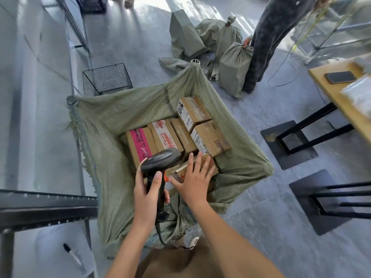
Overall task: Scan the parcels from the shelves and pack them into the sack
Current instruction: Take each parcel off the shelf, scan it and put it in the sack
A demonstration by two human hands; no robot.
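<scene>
1. Brown cardboard marks the newest parcel (202,167), which lies in the near part of the sack (112,117), just beside the other boxes and partly hidden under the right hand (192,183).
2. The right hand is laid flat on that parcel with straight, spread fingers; nothing is gripped by it, and the parcel seems to be pressed into place.
3. The scanner (158,159) is held by the left hand (147,194), whose grip is wrapped round the handle; the head is pointed over the sack.
4. Five more boxes are seen packed in the sack: a pink-taped box (140,143), a red-printed box (165,136), a plain box (183,135), and two labelled boxes (210,140) stacked toward the far corner.
5. The sack is held open on a frame, and room is left above the boxes, so packing is judged partly done; how many parcels are left on the shelves cannot be told.
6. Several tied sacks (233,65) are stood on the floor beyond, which suggests that fuller loads are closed and set aside.
7. A wire basket (106,79) is placed just behind the sack, a shelf rail (48,205) is seen at the left, and a marker (73,255) lies below it.
8. A phone (340,76) rests on the worktop (331,91) at the right, and another person's leg (269,41) is seen near the tied sacks.
</scene>
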